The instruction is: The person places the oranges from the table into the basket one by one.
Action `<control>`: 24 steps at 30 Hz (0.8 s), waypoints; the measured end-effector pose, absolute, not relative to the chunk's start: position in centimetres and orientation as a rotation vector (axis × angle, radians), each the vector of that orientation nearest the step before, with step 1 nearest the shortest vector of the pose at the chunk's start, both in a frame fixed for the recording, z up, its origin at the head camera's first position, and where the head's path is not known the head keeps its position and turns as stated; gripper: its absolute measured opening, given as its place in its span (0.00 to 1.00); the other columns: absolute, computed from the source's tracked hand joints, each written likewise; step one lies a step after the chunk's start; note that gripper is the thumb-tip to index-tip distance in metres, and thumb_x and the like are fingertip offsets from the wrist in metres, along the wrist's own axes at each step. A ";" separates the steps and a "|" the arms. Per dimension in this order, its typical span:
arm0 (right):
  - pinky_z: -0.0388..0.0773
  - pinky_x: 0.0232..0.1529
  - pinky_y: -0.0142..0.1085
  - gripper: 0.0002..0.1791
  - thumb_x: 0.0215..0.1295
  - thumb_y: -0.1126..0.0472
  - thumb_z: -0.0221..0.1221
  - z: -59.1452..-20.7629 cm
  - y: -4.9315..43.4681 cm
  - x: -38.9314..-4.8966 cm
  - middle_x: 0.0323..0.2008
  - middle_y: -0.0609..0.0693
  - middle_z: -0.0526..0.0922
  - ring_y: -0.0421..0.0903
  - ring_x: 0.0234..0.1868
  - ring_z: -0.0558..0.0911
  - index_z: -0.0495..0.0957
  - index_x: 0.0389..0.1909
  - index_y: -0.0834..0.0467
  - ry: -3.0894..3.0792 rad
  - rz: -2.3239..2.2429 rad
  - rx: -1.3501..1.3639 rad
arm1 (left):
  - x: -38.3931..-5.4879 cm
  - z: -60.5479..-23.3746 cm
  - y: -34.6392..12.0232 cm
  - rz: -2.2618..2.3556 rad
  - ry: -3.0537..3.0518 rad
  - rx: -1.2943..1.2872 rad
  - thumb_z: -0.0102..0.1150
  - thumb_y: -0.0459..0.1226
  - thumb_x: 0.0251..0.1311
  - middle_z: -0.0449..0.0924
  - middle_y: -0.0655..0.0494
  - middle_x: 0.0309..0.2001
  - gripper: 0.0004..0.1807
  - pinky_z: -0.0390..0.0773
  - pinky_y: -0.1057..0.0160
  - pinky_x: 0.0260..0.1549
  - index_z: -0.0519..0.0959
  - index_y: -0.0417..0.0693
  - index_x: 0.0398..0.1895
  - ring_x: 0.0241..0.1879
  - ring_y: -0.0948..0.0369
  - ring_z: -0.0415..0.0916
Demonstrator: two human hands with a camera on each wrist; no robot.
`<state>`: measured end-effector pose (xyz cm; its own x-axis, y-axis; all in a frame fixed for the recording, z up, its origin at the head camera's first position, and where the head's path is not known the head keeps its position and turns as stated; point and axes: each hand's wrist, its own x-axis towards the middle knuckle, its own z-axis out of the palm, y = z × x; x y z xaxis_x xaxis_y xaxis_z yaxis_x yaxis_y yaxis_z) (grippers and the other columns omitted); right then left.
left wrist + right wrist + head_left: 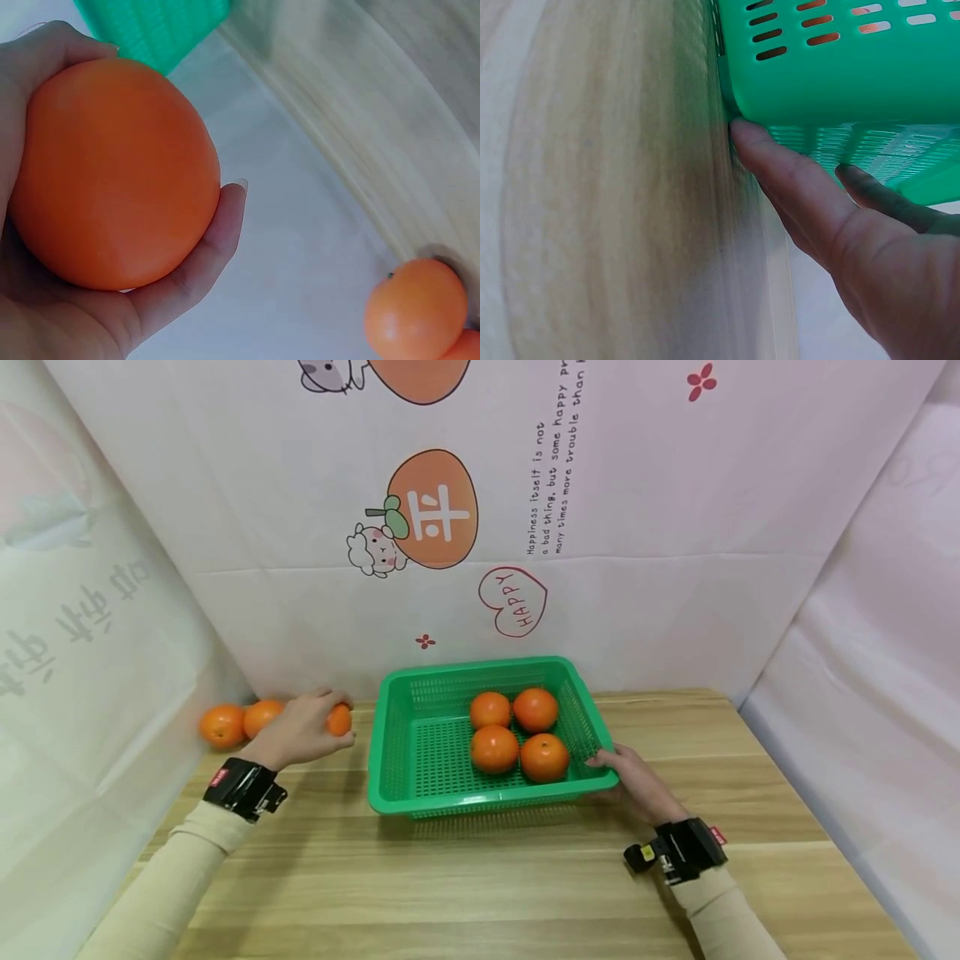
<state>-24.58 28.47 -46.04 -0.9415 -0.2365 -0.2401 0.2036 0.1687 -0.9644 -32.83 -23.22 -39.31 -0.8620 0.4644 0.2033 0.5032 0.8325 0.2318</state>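
Note:
My left hand (306, 731) grips an orange (120, 180), fingers and thumb curled round its sides, left of the green basket (427, 674). Several oranges (494, 749) sit grouped in the right half of this slotted plastic basket. At its near right corner, my right hand (637, 781) holds the rim, thumb over the inside. In the right wrist view, fingers (802, 180) reach beneath the corner against the basket's outer side. Two more oranges (222, 727) lie side by side behind the left wrist, the second partly hidden by the hand.
The wooden table (480, 893) carries everything. A white printed cloth (637, 627) rises right behind the basket, and further cloth walls close off the left and right sides. Each wrist wears a black camera strap (686, 852).

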 end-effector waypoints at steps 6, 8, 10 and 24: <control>0.85 0.52 0.34 0.38 0.74 0.59 0.48 -46.0 28.4 -24.6 0.65 0.72 0.74 0.40 0.50 0.86 0.52 0.79 0.73 2.115 -1.833 -0.029 | -32.7 -38.9 -22.6 -0.439 -2.841 -0.800 0.71 0.42 0.57 0.82 0.44 0.47 0.21 0.76 0.61 0.30 0.81 0.44 0.53 0.33 0.58 0.76; 0.85 0.52 0.34 0.38 0.74 0.59 0.49 -46.0 28.4 -24.5 0.66 0.72 0.74 0.41 0.50 0.86 0.52 0.79 0.73 2.115 -1.834 -0.029 | -32.6 -38.8 -22.5 -0.450 -2.835 -0.814 0.70 0.41 0.57 0.82 0.44 0.48 0.21 0.76 0.62 0.30 0.81 0.44 0.53 0.34 0.58 0.76; 0.85 0.52 0.34 0.38 0.74 0.59 0.49 -46.0 28.4 -24.5 0.66 0.72 0.74 0.41 0.50 0.86 0.51 0.79 0.72 2.114 -1.834 -0.030 | -32.5 -38.7 -22.3 -0.459 -2.830 -0.830 0.70 0.41 0.57 0.83 0.43 0.48 0.21 0.76 0.61 0.30 0.82 0.44 0.53 0.34 0.57 0.77; 0.86 0.53 0.35 0.38 0.75 0.59 0.48 -46.1 28.5 -24.6 0.65 0.72 0.74 0.39 0.49 0.86 0.51 0.79 0.72 2.102 -1.846 -0.044 | -31.3 -37.5 -19.5 -0.499 -2.852 -0.911 0.70 0.42 0.60 0.82 0.45 0.51 0.22 0.78 0.62 0.33 0.81 0.43 0.56 0.38 0.57 0.77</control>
<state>-24.60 28.45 -46.10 -0.9410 -0.2452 -0.2331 0.1994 0.1546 -0.9676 -31.26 -19.52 -37.51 -0.8146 0.5451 0.1984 0.5801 0.7663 0.2763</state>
